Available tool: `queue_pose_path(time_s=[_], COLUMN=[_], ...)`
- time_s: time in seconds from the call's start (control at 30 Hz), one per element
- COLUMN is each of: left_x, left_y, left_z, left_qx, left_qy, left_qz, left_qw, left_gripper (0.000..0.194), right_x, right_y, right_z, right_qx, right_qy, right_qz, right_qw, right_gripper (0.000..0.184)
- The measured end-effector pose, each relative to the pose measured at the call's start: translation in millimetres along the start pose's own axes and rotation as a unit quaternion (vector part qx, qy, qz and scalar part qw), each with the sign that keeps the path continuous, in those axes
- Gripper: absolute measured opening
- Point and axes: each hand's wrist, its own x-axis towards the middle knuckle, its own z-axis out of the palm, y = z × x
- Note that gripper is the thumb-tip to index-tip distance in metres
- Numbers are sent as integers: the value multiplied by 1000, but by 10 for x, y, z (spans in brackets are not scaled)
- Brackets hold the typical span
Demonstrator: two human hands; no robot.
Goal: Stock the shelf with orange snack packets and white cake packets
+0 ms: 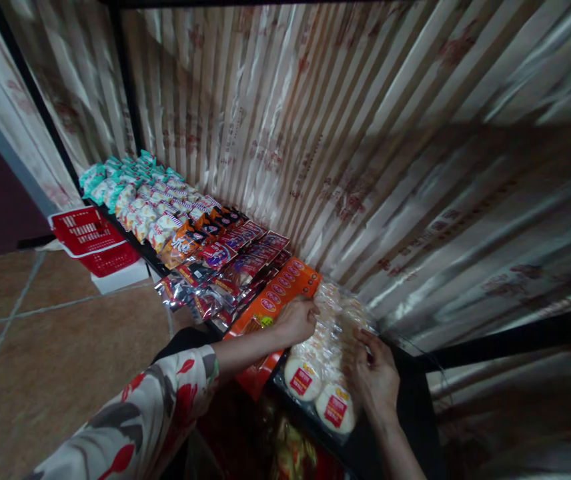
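Two rows of round white packaged cakes in clear wrap with red labels lie on a black shelf. My left hand rests at the left side of these rows, its fingers curled in against the clear wrappers. At the right side my right hand touches the wrappers with bent fingers, the thumb close to the index finger. Whatever lies under the fingertips of each hand is hidden. Beside my left forearm are flat orange snack packets, partly covered by the arm.
Farther left along the shelf lie dark red packets, orange-and-black bags, white bags and green bags. A red basket stands on the tiled floor. A pleated patterned curtain hangs behind the shelf.
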Motion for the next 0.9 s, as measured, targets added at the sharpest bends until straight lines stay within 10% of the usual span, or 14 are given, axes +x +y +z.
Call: queue_pose_path(time_s=[0.4, 0.7, 0.9], left_x=[-205, -783, -1094], left_y=[50, -1132, -1837], left_z=[-186, -1669, -2300], left_qx=[-77, 39, -105], left_qy=[74, 445, 424], left_qz=[25, -119, -359], left_qw=[994, 887, 825], left_gripper=[27, 24, 17], right_x=[-72, 107, 126], right_y=[6, -804, -1606], right_z=[-111, 479, 1152], right_qx=[2, 84, 102], right_qy=[-9, -61, -164], right_qz=[-8, -111, -218], right_qw=[1000, 988, 957], right_gripper=[35, 33, 34])
